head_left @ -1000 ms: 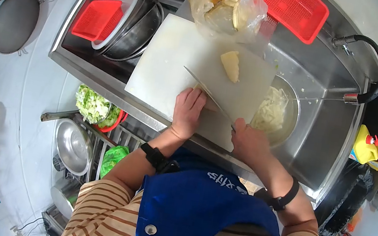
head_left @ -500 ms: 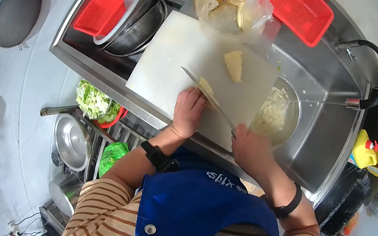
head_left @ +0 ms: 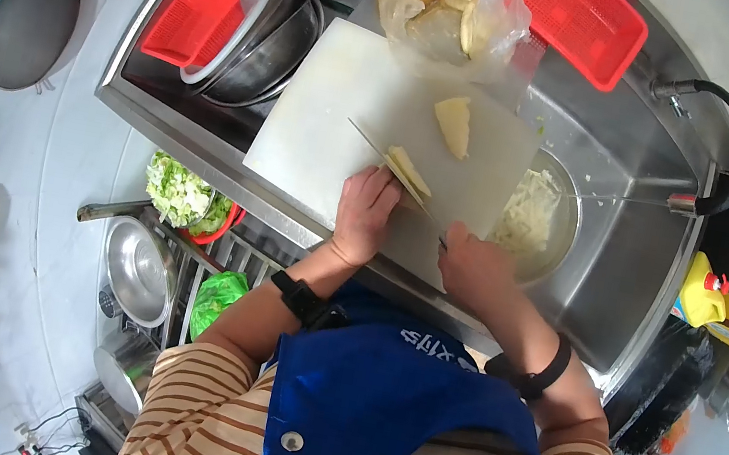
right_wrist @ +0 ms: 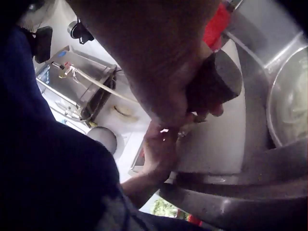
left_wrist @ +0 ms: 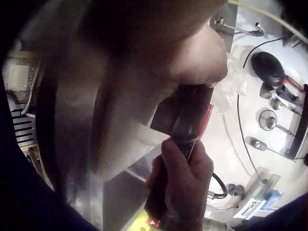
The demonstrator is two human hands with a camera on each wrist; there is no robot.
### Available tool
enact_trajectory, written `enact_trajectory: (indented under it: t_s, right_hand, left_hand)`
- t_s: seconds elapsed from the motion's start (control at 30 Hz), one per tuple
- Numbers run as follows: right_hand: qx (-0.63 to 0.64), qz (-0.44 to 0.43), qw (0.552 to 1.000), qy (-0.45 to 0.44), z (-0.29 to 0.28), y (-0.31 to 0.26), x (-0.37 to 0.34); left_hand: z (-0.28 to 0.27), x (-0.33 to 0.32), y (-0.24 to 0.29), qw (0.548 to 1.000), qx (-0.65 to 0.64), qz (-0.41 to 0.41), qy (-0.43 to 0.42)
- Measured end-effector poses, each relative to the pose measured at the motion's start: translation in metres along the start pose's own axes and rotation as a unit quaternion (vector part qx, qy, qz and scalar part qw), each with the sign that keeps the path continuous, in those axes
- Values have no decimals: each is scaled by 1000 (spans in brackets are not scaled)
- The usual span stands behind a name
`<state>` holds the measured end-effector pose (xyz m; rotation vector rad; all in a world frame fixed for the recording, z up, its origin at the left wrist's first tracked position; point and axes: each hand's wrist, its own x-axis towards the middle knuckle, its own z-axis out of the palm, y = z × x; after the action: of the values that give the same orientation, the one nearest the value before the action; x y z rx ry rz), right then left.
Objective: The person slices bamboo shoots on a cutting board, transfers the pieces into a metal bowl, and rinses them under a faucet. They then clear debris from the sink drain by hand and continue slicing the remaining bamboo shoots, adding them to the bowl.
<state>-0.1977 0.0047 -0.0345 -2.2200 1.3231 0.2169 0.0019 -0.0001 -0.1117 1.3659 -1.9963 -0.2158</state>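
Note:
In the head view my right hand (head_left: 479, 269) grips the handle of a cleaver (left_wrist: 185, 113), whose broad blade shows in the left wrist view. The blade stands edge-down over the white cutting board (head_left: 317, 107), right at the fingertips of my left hand (head_left: 365, 213). Those fingers are curled and hold a pale yellow vegetable piece on the board, mostly hidden under them. Just beyond the blade lies a pale yellow cut part (head_left: 411, 171). Farther back on the board rests a larger wedge-shaped chunk (head_left: 453, 126) of the same colour.
The board bridges a steel sink (head_left: 615, 272). Right of it, a metal bowl (head_left: 570, 239) holds pale shreds (head_left: 525, 215) in water under a running tap (head_left: 681, 202). Behind are a plastic bag (head_left: 429, 29) of pale pieces and a red basket (head_left: 586, 23); stacked bowls (head_left: 268, 55) stand left.
The cleaver has shifted slightly, its handle end moving left and up in the head view. More of the cut part shows beyond the blade. My left hand stays nearly in place.

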Motion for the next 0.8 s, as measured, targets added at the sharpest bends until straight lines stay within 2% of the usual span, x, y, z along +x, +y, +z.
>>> enact_trajectory:
  t_s: [0.07, 0.17, 0.27, 0.37, 0.5, 0.7, 0.8]
  right_hand:
    - [0, -18, 999, 41, 3, 0, 3]
    - [39, -27, 998, 52, -10, 2, -10]
    - [4, -12, 1000, 5, -18, -6, -16]
    - [17, -14, 999, 39, 7, -1, 2]
    - [14, -11, 998, 58, 14, 1, 3]
    - [40, 11, 999, 9, -25, -7, -17]
    - [-16, -5, 999, -32, -25, -7, -17]
  left_hand:
    - [-2, -3, -2, 1000, 5, -6, -12]
    - [-2, -2, 1, 1000, 18, -8, -2]
    - [-5, 3, 5, 999, 9, 3, 33]
    - [-8, 5, 8, 1000, -2, -12, 1]
    - [-2, -6, 3, 998, 20, -26, 52]
    - [-2, -5, 2, 998, -7, -19, 57]
    - [-2, -5, 1, 998, 1, -17, 52]
